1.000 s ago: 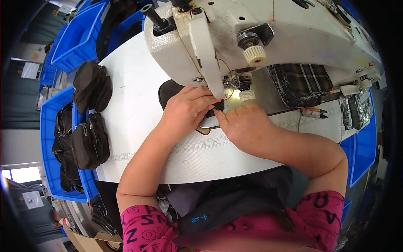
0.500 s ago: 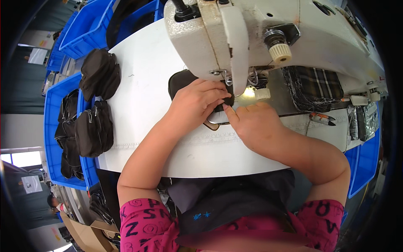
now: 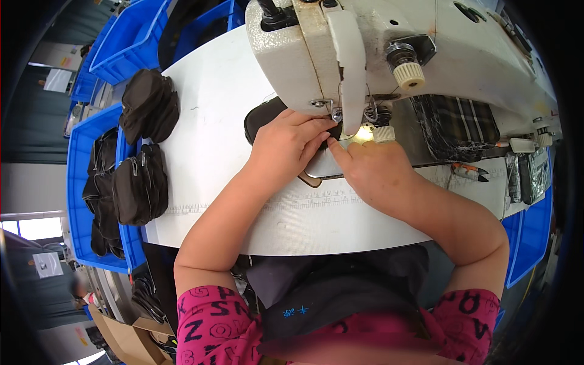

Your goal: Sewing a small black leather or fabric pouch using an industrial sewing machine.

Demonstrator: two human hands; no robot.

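A dark piece of fabric [image 3: 260, 119] with a rounded, edged corner lies under the needle end of a white sewing machine [image 3: 295, 58]. My left hand [image 3: 281, 146] rests over it, fingers drawn together and pressing the cloth close to the presser foot. From the other side, my right hand [image 3: 380, 176] reaches in with its index finger at the fabric's near edge and the other fingers curled. The two hands almost touch at the fingertips. My fingers hide most of the seam area. A small tan-edged flap [image 3: 311, 179] shows below my left hand.
Dark pouches [image 3: 141, 185] lie at the table's left edge, beside a blue bin [image 3: 76, 188] holding more. Plaid fabric pieces [image 3: 456, 125] sit under the machine arm. Orange-and-black snips [image 3: 468, 172] lie at the right. A printed ruler strip [image 3: 286, 204] crosses the white table.
My fingertips and the fabric have moved slightly upward toward the presser foot, and less dark cloth shows between my hands. The whole view has shifted slightly.
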